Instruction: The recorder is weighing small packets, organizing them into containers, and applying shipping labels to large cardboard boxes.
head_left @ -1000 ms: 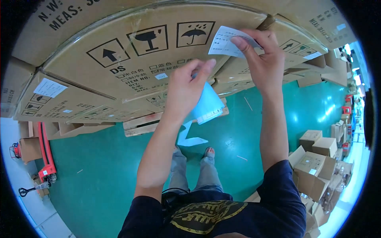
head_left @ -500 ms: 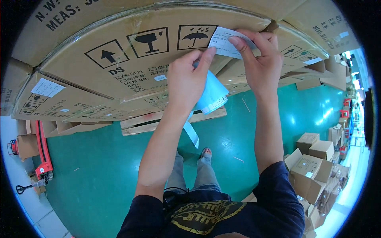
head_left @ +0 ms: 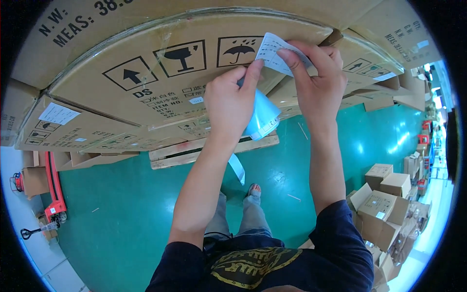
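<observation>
A white printed label (head_left: 273, 54) is pinched by my right hand (head_left: 316, 78), thumb in front and fingers behind, at the upper right of a large cardboard carton (head_left: 180, 85). My left hand (head_left: 229, 100) has its thumb and forefinger closed at the label's left edge. Below that hand hangs a roll of labels on pale blue backing (head_left: 262, 117), partly hidden behind my fingers and palm. A loose tail of backing strip (head_left: 237, 168) dangles beneath. Printed handling symbols mark the carton's face.
More stacked cartons flank this one, some with white labels (head_left: 59, 113). A wooden pallet (head_left: 180, 155) lies beneath the stack. To the left stands a red pallet jack (head_left: 54, 194). Opened and closed boxes (head_left: 384, 209) are piled on the green floor (head_left: 126, 219) to the right.
The label has bent more, and its upper left corner sticks up further. My right hand has shifted slightly left and down. The left hand stays almost in place.
</observation>
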Motion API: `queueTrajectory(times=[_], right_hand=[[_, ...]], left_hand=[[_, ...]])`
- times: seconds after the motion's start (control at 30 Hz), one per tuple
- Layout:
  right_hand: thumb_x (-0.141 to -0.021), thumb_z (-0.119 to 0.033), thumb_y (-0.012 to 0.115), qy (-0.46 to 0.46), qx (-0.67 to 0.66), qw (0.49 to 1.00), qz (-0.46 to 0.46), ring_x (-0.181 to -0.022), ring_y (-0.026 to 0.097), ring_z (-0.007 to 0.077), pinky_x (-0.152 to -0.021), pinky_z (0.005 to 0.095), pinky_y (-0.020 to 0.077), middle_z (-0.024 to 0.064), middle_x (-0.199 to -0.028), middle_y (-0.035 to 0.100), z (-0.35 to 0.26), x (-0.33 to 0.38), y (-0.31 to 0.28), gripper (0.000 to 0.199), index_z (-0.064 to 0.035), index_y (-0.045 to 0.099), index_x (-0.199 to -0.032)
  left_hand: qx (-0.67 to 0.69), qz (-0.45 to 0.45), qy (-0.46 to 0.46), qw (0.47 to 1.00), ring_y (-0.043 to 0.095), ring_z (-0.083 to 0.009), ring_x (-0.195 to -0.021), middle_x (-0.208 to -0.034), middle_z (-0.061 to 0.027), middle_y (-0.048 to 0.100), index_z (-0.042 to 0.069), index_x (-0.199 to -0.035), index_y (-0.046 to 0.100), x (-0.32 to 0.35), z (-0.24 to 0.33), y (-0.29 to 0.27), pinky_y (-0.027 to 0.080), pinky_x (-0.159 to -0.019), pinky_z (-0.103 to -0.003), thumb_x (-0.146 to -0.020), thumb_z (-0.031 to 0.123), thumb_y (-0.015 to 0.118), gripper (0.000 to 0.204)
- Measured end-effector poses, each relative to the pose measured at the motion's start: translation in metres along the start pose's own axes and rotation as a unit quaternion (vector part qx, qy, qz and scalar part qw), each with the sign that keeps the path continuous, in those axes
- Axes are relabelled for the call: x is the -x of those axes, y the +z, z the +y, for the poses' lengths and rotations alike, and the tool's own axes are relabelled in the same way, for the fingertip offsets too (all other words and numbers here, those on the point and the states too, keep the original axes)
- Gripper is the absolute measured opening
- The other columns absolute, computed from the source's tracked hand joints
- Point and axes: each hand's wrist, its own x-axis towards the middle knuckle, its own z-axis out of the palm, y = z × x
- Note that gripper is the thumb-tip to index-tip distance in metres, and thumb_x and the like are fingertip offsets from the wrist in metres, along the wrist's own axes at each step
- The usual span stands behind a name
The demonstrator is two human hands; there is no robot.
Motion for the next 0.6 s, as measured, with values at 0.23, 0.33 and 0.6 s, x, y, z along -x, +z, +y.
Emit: queueTrajectory(times=[0.23,0.33,0.6], right_hand=[[-0.069,-0.023,0.085,-0.067,0.105,0.99,0.068,-0.08,0.053,0.018,-0.073,0.0316,0.0404,-0.0008,-0.078,0.064,-0.003,-0.005,0.008,0.02,-0.0142,0.074,-0.083],[-0.066,-0.026,0.086,-0.087,0.125,0.983,0.105,-0.082,0.051,0.0202,-0.075,0.0331,0.0375,-0.0002,-0.083,0.063,0.0,-0.001,0.007,0.024,-0.0142,0.072,-0.081],[-0.063,-0.03,0.09,0.039,0.052,0.979,0.196,-0.088,0.049,0.0257,-0.083,0.0388,0.0408,0.0089,-0.097,0.052,0.012,-0.006,-0.003,0.055,-0.0039,0.06,-0.1]], left_hand=[[-0.013,0.031,0.018,0.999,0.059,-0.0246,-0.049,-0.056,-0.0104,0.061,0.007,-0.073,0.073,-0.006,-0.001,0.006,0.043,-0.051,-0.034,-0.09,0.041,0.067,0.038],[0.027,0.024,-0.011,0.999,0.044,-0.0053,-0.051,-0.055,0.0005,0.056,0.001,-0.072,0.071,-0.003,0.005,0.006,0.033,-0.048,-0.025,-0.093,0.034,0.068,0.039],[0.016,0.004,-0.023,1.0,0.046,-0.0055,-0.052,-0.056,0.001,0.056,0.001,-0.07,0.07,0.005,0.002,-0.007,0.034,-0.048,-0.025,-0.093,0.034,0.067,0.04]])
